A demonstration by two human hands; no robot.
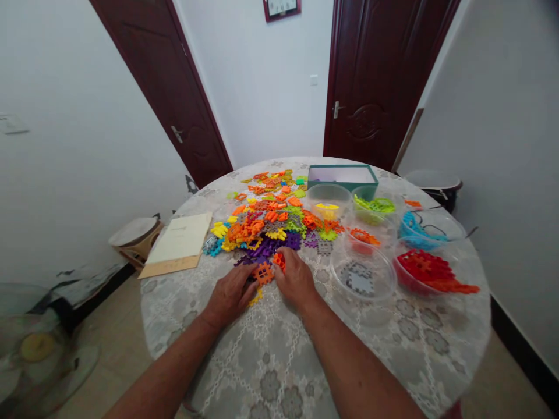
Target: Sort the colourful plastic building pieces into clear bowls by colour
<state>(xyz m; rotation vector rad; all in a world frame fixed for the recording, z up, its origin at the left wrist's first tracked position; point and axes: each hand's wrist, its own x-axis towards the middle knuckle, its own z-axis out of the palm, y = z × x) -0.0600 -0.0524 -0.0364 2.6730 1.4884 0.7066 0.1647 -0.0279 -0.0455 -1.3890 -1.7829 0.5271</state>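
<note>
My left hand point(232, 293) is closed at the near edge of a heap of colourful plastic interlocking pieces point(251, 227). Its fingertips grip the side of a flat orange lattice-shaped interlocking piece point(264, 273). A yellow piece point(256, 298) lies on the tablecloth just below those fingers. My right hand point(297, 280), close beside it, is curled round a red-orange interlocking piece point(279, 261), part of which the fingers cover. Purple pieces point(266, 250) lie right behind both hands.
Clear plastic bowls stand to the right: one with grey pieces point(360, 278), one with red pieces point(421, 270), one with blue pieces point(419, 230), one with green pieces point(373, 203). Behind them is a green box point(343, 183). Left lies a notebook point(179, 238).
</note>
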